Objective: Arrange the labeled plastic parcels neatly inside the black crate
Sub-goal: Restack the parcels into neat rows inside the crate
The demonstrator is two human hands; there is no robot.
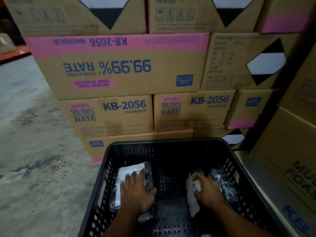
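Note:
A black perforated crate (167, 142) stands on the floor in front of me. Inside, against its left wall, lies a plastic parcel with a white label (130, 171); my left hand (136, 190) rests flat on it, fingers spread, thumb curled round its right edge. On the crate's right side a second parcel (192, 200), white on one face and dark plastic on the other, stands on edge. My right hand (207, 190) grips its top, fingers closed around it. Dark crinkled plastic (224, 183) shows beyond that hand, by the right wall.
Stacked brown cartons marked KB-2056 (124, 106) rise right behind the crate. More cartons (290, 151) crowd its right side behind a dark rack post (280, 93). Stained concrete floor (34, 151) stretches to the left. The crate's middle floor (171, 211) is bare.

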